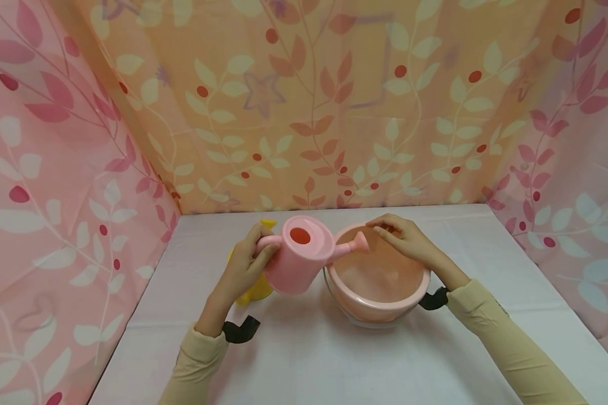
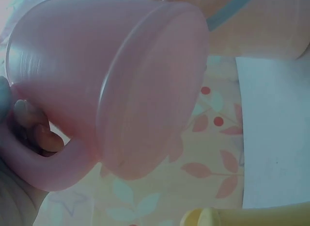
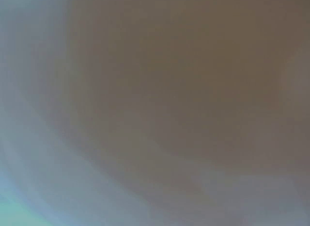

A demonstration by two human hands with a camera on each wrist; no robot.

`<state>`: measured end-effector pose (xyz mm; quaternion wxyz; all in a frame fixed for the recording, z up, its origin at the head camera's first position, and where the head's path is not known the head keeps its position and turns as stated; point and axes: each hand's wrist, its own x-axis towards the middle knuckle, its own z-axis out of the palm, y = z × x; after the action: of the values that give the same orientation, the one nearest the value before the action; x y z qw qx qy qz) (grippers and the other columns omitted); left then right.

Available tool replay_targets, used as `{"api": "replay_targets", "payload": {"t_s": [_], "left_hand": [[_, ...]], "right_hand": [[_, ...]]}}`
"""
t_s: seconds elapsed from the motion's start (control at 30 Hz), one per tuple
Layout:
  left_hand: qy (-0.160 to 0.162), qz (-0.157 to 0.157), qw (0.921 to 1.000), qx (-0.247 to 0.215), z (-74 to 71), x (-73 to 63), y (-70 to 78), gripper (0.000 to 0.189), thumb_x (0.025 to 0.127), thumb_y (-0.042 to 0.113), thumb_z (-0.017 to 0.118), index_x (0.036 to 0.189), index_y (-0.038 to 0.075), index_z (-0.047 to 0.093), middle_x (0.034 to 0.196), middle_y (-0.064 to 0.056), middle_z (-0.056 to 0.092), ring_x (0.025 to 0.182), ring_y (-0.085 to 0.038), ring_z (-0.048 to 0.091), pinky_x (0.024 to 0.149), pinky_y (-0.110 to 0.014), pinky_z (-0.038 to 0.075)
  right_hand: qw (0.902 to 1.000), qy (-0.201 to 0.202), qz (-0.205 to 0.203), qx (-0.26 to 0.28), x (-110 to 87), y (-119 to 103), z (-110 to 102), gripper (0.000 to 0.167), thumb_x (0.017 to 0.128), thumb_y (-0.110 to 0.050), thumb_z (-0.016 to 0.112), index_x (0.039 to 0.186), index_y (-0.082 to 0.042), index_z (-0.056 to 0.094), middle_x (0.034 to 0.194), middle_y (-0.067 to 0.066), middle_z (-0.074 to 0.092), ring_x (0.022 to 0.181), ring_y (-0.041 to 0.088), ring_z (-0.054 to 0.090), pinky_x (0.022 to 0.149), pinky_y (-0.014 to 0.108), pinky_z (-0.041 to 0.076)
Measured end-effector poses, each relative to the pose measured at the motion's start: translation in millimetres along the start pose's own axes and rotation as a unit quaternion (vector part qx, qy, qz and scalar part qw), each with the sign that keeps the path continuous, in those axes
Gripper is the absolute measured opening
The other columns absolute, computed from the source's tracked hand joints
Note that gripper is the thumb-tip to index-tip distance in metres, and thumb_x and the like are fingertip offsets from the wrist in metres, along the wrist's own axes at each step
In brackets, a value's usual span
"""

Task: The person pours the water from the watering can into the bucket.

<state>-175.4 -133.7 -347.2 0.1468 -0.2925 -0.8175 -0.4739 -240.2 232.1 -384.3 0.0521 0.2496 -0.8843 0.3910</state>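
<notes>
My left hand (image 1: 244,263) grips the handle of a pink watering can (image 1: 296,270), its fingers curled through the loop. The can is raised and tilted, and its spout rose (image 1: 360,242) reaches over the left rim of a pink bucket (image 1: 375,306). In the left wrist view the can's base (image 2: 150,104) faces the camera. My right hand (image 1: 410,239) is at the bucket's far rim, fingers bent over it and thumb on the inner side. The right wrist view is a blur of the bucket's inside (image 3: 193,90).
A yellow watering can (image 1: 260,288) stands behind my left hand, partly hidden by it and the pink can. A pale cloth covers the table (image 1: 304,360). Leaf-patterned curtains (image 1: 314,112) enclose the back and both sides.
</notes>
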Motion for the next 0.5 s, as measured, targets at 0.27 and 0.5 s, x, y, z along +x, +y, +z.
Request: {"api": "replay_targets", "payload": {"t_s": [0.27,0.5], "left_hand": [[0.006,-0.02,0.9995,-0.025,-2.6,-3.7,17.0,0.013,0.09,0.003,0.057,0.097,0.003,0.047,0.076,-0.004,0.049,0.066,-0.013,0.048,0.058,-0.023,0.045],[0.011,-0.021,0.9981,-0.057,0.5,-8.1,13.0,0.011,0.092,0.001,0.053,0.099,0.0,0.045,0.079,-0.01,0.052,0.066,-0.022,0.053,0.056,-0.026,0.05]], "right_hand": [[1.0,-0.003,0.006,0.002,0.0,-0.4,-1.1,0.023,0.094,-0.027,0.055,0.115,-0.021,0.062,0.111,-0.004,0.062,0.091,0.013,0.054,0.079,0.025,0.045],[0.9999,-0.007,0.014,-0.006,-0.7,-10.6,-1.1,0.023,0.094,-0.019,0.055,0.117,-0.015,0.061,0.113,0.001,0.062,0.094,0.015,0.054,0.08,0.026,0.044]]}}
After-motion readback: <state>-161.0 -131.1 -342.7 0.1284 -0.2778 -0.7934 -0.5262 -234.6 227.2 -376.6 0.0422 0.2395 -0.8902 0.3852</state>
